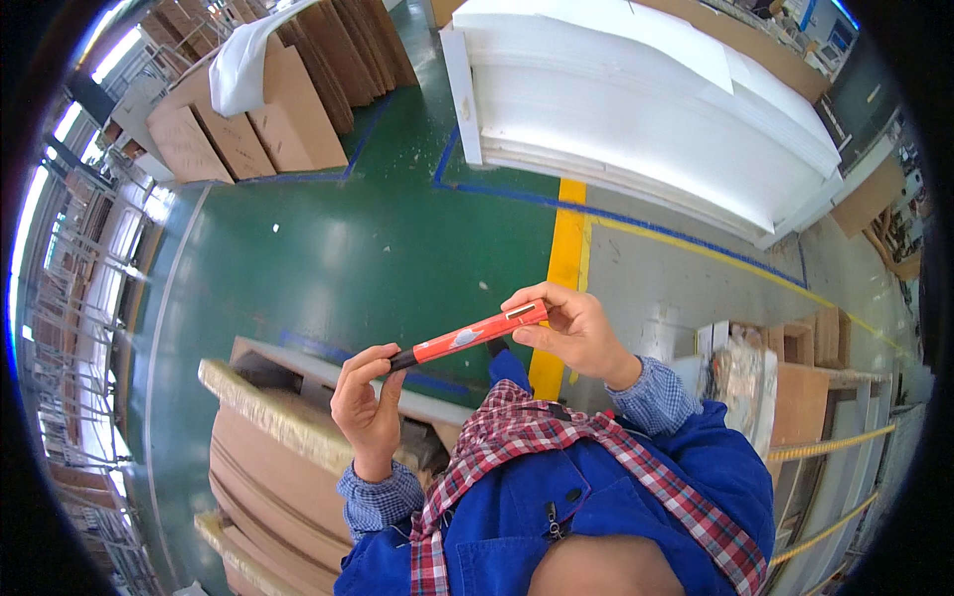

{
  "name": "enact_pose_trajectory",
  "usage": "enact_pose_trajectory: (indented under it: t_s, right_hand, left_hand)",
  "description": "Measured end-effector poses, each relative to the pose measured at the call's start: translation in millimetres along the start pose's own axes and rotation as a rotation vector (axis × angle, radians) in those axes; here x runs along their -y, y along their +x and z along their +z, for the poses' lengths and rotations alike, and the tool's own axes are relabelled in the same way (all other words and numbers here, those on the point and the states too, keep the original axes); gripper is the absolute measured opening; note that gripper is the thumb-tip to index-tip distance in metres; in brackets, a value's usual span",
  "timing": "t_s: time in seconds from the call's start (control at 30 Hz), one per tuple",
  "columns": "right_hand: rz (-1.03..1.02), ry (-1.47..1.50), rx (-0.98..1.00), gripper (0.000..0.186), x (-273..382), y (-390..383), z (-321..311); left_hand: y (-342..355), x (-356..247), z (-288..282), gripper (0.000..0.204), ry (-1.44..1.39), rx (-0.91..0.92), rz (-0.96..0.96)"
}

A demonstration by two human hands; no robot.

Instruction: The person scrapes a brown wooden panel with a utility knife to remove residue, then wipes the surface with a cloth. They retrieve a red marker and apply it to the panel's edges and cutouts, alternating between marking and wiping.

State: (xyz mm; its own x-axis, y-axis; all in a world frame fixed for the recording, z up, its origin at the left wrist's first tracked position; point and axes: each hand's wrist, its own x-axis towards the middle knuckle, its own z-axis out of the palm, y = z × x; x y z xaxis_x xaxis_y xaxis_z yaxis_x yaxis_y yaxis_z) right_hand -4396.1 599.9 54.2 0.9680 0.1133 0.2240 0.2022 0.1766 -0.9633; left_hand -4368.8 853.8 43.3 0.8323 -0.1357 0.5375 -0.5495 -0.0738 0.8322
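Note:
Both my hands hold a long, slim red stick-shaped item (467, 339) with a black end and a pale printed picture on its side. I cannot make out what kind of thing it is. My left hand (369, 402) pinches the black end between thumb and fingers. At the opposite, higher end, where a narrow slot shows, my right hand (573, 331) grips it between thumb and fingers. The item is tilted, its right end raised, in front of my body above the floor.
A pallet with stacked brown boards (273, 482) stands close at my left. Ahead is a long white foam-covered stack (636, 129); flat cardboard (288, 114) leans at far left. A shelf rack (835, 377) stands at my right. A yellow line (567, 248) crosses the green floor.

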Motion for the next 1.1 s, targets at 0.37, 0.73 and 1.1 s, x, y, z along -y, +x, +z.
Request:
enact_pose_trajectory:
  t_s: [0.37,0.73,1.1]
  right_hand:
    - [-0.213,0.101,-0.060,0.011,-48.8,278.2,-105.9]
    - [0.013,0.952,-0.151,0.046,-125.5,589.6,-216.1]
    - [0.086,1.334,-0.160,0.046,-151.0,875.4,-335.4]
  left_hand:
    - [244.0,158.3,106.5,0.024,0.416,0.402,-0.038]
    - [513.1,335.2,205.7,0.025,0.459,0.387,-0.177]
    - [743.7,457.9,169.0,0.031,-0.581,0.845,-1.279]
